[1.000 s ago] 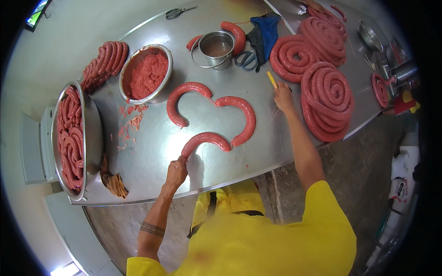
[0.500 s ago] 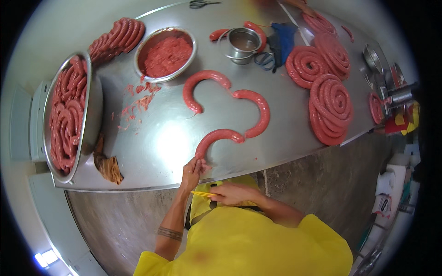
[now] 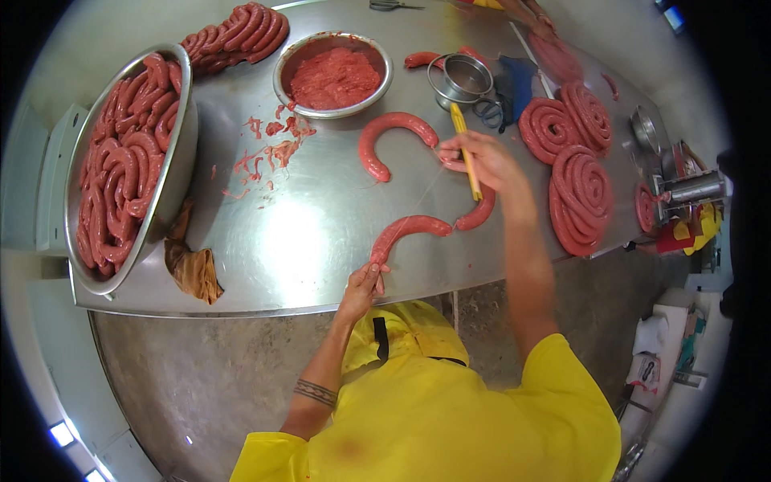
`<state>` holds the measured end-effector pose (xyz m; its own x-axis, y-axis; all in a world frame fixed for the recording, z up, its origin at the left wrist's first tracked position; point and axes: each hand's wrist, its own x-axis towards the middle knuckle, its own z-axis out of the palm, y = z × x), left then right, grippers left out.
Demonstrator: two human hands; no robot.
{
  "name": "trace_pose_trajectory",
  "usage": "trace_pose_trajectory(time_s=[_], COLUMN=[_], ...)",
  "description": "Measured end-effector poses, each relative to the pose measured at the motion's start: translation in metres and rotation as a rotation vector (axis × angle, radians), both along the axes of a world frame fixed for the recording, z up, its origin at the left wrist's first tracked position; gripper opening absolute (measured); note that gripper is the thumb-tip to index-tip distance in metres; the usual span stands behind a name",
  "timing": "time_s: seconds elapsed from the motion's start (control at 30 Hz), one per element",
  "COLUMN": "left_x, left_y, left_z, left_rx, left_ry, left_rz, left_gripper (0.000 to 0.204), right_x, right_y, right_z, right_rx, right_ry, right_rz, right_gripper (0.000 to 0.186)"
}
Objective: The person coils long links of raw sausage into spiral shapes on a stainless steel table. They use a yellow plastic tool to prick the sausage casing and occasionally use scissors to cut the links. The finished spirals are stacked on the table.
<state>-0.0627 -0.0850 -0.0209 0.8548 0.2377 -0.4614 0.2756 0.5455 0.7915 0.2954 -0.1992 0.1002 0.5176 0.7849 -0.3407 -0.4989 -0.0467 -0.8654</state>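
- Left hand [image 3: 361,292], lower centre, closed on a curved red sausage [image 3: 408,228].
- Right hand [image 3: 488,161] curls round a slim yellow stick [image 3: 458,119].
- Shiny steel table [image 3: 297,241] mid-frame; grey floor [image 3: 201,361] below.

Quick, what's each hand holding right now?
Left hand: closed on one end of a sausage.
Right hand: holding a slim yellow tool.

– Which colours surround your silver bowl [image 3: 353,111]?
– To its lower right, your curved sausage [image 3: 408,228] is pinkish red, your stick [image 3: 460,123] yellow; right of it, that cloth [image 3: 521,82] is blue.
– Your tattoo [image 3: 316,392], well below it?
– Dark, patterned bands.
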Motion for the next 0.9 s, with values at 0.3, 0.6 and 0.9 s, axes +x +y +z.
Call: trace_pose_trajectory(time_s=[0.3, 0.6, 0.9], left_x=[0.03, 0.021, 0.03], left_y=[0.007, 0.022, 0.01], left_z=[-0.037, 0.008, -0.016], left_rx=[-0.904, 1.41, 0.842], left_ry=[0.122, -0.119, 0.263], left_rz=[0.222, 0.041, 0.316], left_gripper=[0.017, 0.021, 0.023], right_x=[-0.177, -0.197, -0.208], right_y=[-0.157, 0.01, 0.066], right_z=[-0.012, -0.076, -0.047], right_rx=[-0.742, -0.518, 0.076], right_ry=[0.047, -1.178, -0.829], right_rz=[0.099, 0.135, 0.209], right_gripper=[0.033, 0.024, 0.017])
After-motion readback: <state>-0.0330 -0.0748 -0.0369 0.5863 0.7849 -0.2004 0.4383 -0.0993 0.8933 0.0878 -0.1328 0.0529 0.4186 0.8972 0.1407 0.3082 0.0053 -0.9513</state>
